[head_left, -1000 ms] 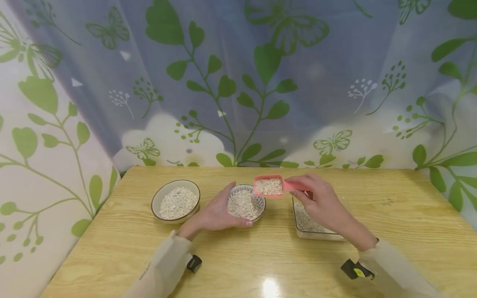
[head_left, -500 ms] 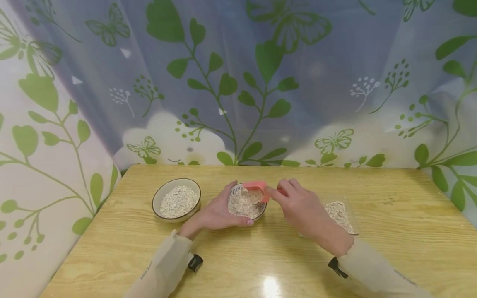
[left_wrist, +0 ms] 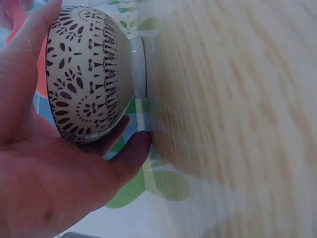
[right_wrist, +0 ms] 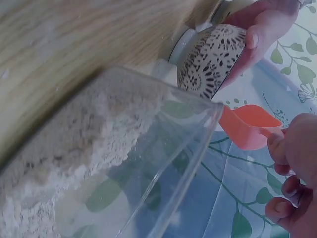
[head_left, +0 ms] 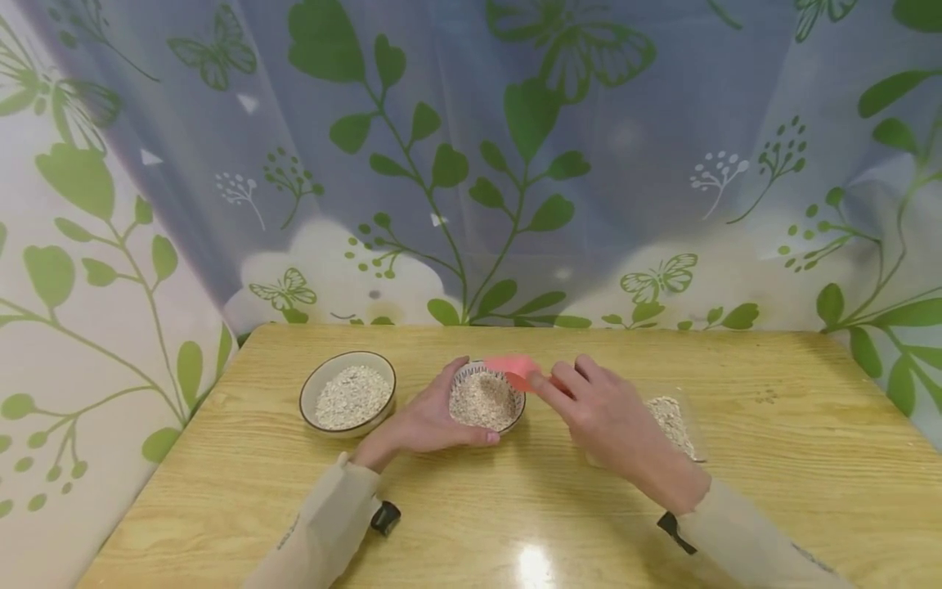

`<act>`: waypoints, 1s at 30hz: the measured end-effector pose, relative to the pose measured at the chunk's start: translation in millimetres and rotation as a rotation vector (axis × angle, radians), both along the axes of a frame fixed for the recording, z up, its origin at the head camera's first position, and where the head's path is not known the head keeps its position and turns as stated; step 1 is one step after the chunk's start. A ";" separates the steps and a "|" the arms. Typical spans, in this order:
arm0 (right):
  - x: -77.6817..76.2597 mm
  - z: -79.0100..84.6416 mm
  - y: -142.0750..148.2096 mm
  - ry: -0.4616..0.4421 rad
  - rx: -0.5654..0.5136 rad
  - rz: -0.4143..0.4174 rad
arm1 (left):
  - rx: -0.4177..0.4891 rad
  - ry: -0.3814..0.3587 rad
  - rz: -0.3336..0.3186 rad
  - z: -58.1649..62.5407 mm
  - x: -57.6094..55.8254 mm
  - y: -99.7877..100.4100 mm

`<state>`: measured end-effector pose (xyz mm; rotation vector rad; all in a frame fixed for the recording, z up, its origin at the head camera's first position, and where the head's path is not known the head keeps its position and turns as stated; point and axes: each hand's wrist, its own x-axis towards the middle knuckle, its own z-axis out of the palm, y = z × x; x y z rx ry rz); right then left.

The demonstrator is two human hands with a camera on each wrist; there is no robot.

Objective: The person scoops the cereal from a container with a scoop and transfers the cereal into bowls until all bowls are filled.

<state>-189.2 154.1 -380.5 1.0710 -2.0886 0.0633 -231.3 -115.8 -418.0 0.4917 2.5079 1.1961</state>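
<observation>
My left hand (head_left: 434,424) curves around the left side of a small patterned bowl (left_wrist: 81,74), thumb at the front and fingers behind. The bowl stands upright on the table and holds oats (head_left: 478,401). My right hand (head_left: 614,421) pinches the handle of a pink scoop (head_left: 513,370). The scoop is tipped over the bowl's right rim, its underside showing in the head view. In the right wrist view, no oats are visible inside the scoop. A clear rectangular container (right_wrist: 173,198) with oats lies under my right hand and forearm, partly hidden.
A larger cream bowl (head_left: 316,388) with a dark rim, holding oats, stands left of my left hand. Everything rests on a light wooden table (head_left: 471,507). A leaf-patterned curtain (head_left: 412,164) hangs behind the table's back edge.
My right hand has moved left from beside the small bowl and tipped the level scoop of oats over it, so its load is out. My left hand has stayed on the bowl.
</observation>
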 end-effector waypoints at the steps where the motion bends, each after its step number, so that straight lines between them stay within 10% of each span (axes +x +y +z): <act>1: -0.6 0.8 1.3 0.013 0.002 0.005 | 0.000 0.002 0.000 0.2 -0.1 -0.1; 8: 0.7 4.8 9.6 -0.079 -0.169 -0.010 | -0.012 0.002 -0.018 3.3 1.9 2.7; 17: 11.7 27.6 64.8 -0.573 -0.452 -0.115 | -0.110 0.074 -0.027 7.5 6.1 -0.6; 30: 24.5 31.9 160.1 -0.882 -0.205 -0.333 | -0.179 0.465 -0.068 29.4 43.3 -17.8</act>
